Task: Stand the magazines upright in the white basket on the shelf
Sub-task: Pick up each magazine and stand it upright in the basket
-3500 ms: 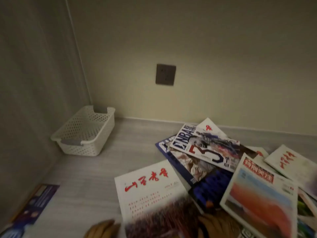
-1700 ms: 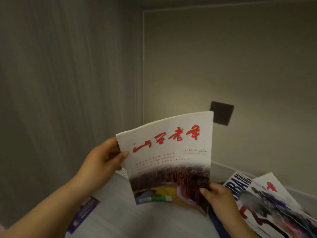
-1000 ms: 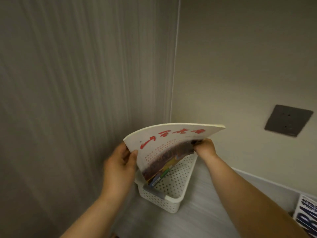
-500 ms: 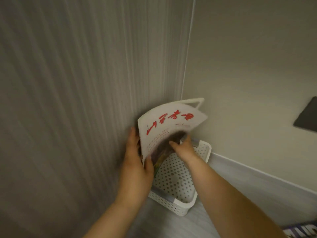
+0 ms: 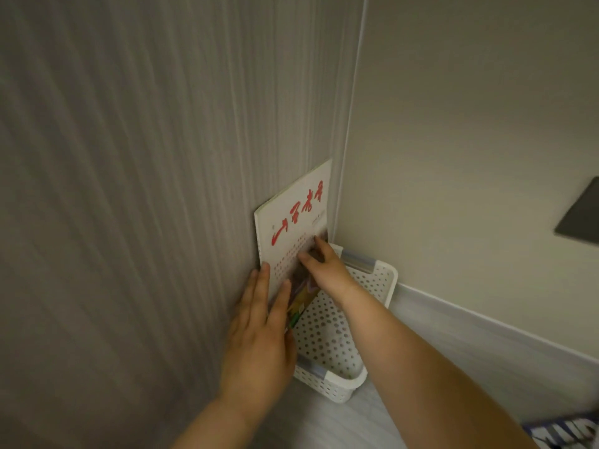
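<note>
- One magazine (image 5: 298, 215) stands upright in the basket (image 5: 382, 280), long axis vertical, title end up.
- Its back lies flat on the left side panel (image 5: 129, 189) of the shelf and its cover faces right, over the inside of the basket. The top edge runs from you toward the back corner.
- The magazine's foot sits in the left side of the basket; your hands hide the exact spot.
- Your right hand (image 5: 327, 270) lies flat on the cover, fingers (image 5: 306, 258) spread and straight, pressing it to the panel and gripping nothing.
- Your left hand (image 5: 259, 338) is flat at the near lower edge of the magazine, fingers straight and pointing up, thumb on the cover. I can't tell if it pinches the edge; it reads as unclenched.
- Count: one white basket with dotted holes, one magazine in it, two hands.
- A second magazine (image 5: 564, 432) shows as a blurred corner at bottom right on the shelf floor (image 5: 324, 422), well apart from the basket.
- Writing: four red brush-style Chinese characters across the top of the cover. Small print below them is too small to read. The corner magazine has white letters on dark blue, unreadable.
- One dark plate (image 5: 580, 215) on the back wall (image 5: 453, 157), cut off at the right edge.
</note>
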